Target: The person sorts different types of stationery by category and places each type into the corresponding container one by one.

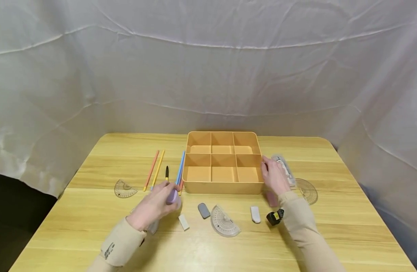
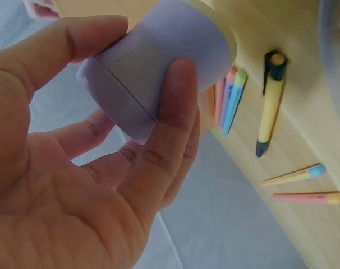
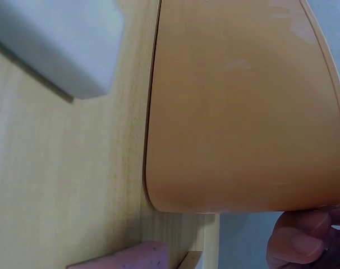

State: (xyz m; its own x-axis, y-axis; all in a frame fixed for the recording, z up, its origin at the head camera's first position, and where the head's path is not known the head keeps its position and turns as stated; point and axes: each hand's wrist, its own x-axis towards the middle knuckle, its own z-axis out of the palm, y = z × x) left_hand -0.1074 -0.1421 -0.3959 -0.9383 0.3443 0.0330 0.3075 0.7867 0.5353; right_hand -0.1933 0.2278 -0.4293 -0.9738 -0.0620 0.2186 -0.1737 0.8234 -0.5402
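While pinching the purple piece [image 2: 145,64] with left hand [image 1: 154,204], beside the near left corner of the box [image 1: 223,187], grip lightly; with right hand [image 1: 275,176] at right side (cannot tell whether pinching), steady the box softly.

A smooth purple thing [image 2: 153,61] is in the left hand [image 1: 153,207]. An open orange box [image 1: 225,187] with six parts sits flat, the right hand [image 1: 275,176] holding its edge.

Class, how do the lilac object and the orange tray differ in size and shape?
The lilac object is small; the orange tray is far larger. The lilac object is rounded, with a seam line; the orange tray is open-topped and split into six compartments. Both are touched, by the left hand and right hand respectively.
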